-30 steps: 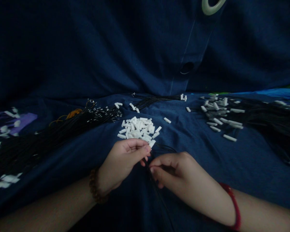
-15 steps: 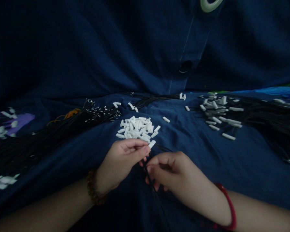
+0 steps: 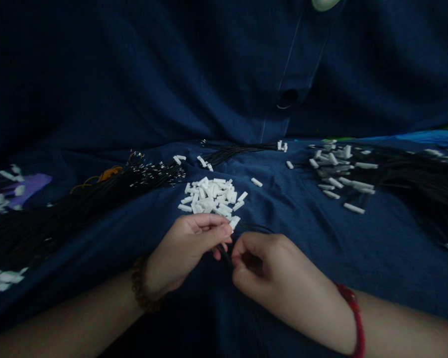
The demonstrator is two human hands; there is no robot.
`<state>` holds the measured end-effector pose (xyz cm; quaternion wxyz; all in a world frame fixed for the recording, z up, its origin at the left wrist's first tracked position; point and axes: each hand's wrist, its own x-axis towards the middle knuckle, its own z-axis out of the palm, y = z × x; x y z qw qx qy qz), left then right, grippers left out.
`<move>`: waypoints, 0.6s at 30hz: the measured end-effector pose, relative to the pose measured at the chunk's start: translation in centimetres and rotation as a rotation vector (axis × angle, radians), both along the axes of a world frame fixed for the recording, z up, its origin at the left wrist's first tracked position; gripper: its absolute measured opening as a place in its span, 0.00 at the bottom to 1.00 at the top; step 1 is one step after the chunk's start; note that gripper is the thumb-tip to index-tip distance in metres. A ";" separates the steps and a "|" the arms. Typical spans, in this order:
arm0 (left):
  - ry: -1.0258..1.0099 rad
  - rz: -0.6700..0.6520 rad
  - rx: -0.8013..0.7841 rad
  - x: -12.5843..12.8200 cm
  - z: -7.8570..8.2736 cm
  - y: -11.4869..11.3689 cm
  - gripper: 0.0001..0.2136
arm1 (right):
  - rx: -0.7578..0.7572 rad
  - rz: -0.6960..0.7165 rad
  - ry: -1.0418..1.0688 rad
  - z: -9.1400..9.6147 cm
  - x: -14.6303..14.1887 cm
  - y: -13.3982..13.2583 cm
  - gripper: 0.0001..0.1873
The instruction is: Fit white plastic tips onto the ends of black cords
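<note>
White piece (image 3: 235, 222), pinched in left hand (image 3: 186, 248)

My left hand (image 3: 192, 248) covers the near end of the white piece (image 3: 235, 223) it pinches; my right hand (image 3: 272, 268) hides part of the black cords (image 3: 224, 252), so its grip on them is unclear; the top edge cuts a pale rounded thing (image 3: 324, 4), the right edge a dark bundle (image 3: 418, 179); distant silvery tips (image 3: 153, 171) are too small to make out.

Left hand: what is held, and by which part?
The left hand pinches a white piece by its near end; its grip on black cords is unclear.
</note>
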<state>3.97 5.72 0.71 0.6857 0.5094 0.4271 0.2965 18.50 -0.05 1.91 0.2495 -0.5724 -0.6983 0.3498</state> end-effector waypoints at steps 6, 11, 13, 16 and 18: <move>0.028 -0.009 0.020 -0.1 0.0 0.1 0.04 | -0.102 0.047 0.045 -0.2 0.2 0.0 0.10; 0.027 0.023 0.005 -0.1 0.0 0.1 0.04 | -0.331 0.085 0.225 0.8 0.3 0.0 0.09; 0.018 0.047 -0.007 -0.1 -0.1 0.1 0.05 | -0.447 0.055 0.284 1.4 0.3 0.1 0.08; 0.003 0.055 -0.003 -0.1 -0.1 0.1 0.05 | -0.469 0.031 0.280 2.2 0.5 -0.1 0.08; -0.009 0.053 -0.002 -0.1 0.0 0.1 0.05 | -0.331 0.059 0.212 2.5 0.7 -0.6 0.09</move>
